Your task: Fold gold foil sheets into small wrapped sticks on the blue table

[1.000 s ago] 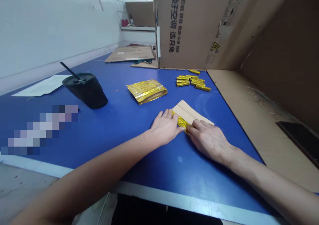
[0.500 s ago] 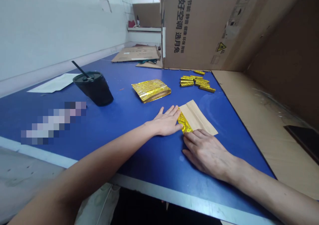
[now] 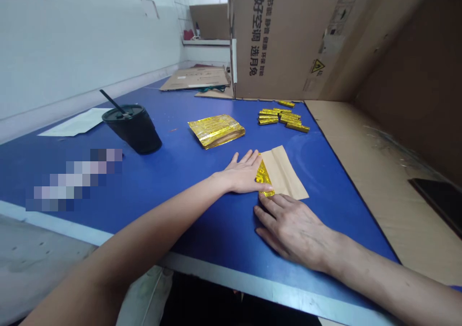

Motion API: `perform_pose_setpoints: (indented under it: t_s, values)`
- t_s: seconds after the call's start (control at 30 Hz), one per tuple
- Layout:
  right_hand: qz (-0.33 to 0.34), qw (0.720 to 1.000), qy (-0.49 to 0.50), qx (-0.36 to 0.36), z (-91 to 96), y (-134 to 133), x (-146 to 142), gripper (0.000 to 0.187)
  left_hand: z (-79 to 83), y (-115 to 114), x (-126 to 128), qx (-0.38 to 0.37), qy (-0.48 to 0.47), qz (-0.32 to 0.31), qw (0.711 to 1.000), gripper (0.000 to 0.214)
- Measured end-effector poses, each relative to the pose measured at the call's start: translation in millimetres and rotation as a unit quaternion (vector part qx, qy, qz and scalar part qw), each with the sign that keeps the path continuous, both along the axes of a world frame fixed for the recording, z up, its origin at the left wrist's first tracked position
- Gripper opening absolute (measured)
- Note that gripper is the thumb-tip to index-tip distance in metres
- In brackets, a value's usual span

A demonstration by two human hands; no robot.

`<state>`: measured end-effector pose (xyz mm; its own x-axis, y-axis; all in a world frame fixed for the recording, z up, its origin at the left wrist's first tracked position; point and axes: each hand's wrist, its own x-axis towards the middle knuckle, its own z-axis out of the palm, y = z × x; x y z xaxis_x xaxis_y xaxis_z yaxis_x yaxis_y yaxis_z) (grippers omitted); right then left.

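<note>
My left hand (image 3: pixel 245 173) lies flat and open on the blue work table (image 3: pixel 180 213), its fingers loosely spread and not pinching anything. My thumb stretches across the lower part of a crinkled gold foil strip (image 3: pixel 263 176), pressing it against a folded sheet of light brown kraft paper (image 3: pixel 283 172). The foil lies along the paper's left edge, right beside my left palm, and its lower tip sits just above my right hand (image 3: pixel 292 232). That hand is also open and flat, its fingers spread on the table, with the fingertips (image 3: pixel 277 200) at the foil and paper's lower edge.

Beyond my hands lie a flat stack of gold foil packets (image 3: pixel 215 131) and a small heap of short gold foil sticks (image 3: pixel 283 118). To my left stand a black plastic cup (image 3: pixel 133 132) with a dark straw and a white paper sheet (image 3: pixel 75 123). A large brown cardboard box (image 3: pixel 281 42) rises at the table's far edge.
</note>
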<state>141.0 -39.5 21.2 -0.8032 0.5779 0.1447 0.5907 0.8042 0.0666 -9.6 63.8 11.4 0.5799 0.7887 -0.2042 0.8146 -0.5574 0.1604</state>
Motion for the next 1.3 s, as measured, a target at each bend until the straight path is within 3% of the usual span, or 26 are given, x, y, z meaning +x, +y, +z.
perform_pose_setpoints:
  t_s: [0.13, 0.23, 0.3, 0.43, 0.7, 1.3]
  values:
    - [-0.011, 0.995, 0.095, -0.032, -1.4, 7.2, 6.0, 0.031, -1.7, 0.8, -2.4, 0.005, 0.004, -0.008, 1.0, 0.093]
    - [-0.068, 0.987, 0.147, -0.002, -8.2, 19.6, 12.7, 0.035, -1.3, 0.8, -2.8, 0.007, 0.012, -0.011, 1.0, 0.09]
    - [-0.128, 0.985, 0.112, 0.014, -14.7, 28.9, 17.2, 0.045, -1.2, 0.5, -3.0, 0.007, 0.01, -0.013, 1.0, 0.094]
    - [-0.199, 0.979, 0.006, -0.045, -23.5, 40.5, 23.1, 0.07, -3.1, 1.0, -3.9, 0.01, 0.0, -0.02, 1.0, 0.099]
    - [-0.203, 0.977, -0.037, -0.047, -20.3, 39.6, 23.2, 0.075, -6.2, 4.0, -4.7, 0.014, -0.012, -0.034, 0.999, 0.102]
    - [-0.183, 0.983, 0.016, -0.016, -13.7, 37.6, 23.1, 0.071, -2.8, 4.9, -6.6, 0.005, -0.01, -0.05, 0.999, 0.099]
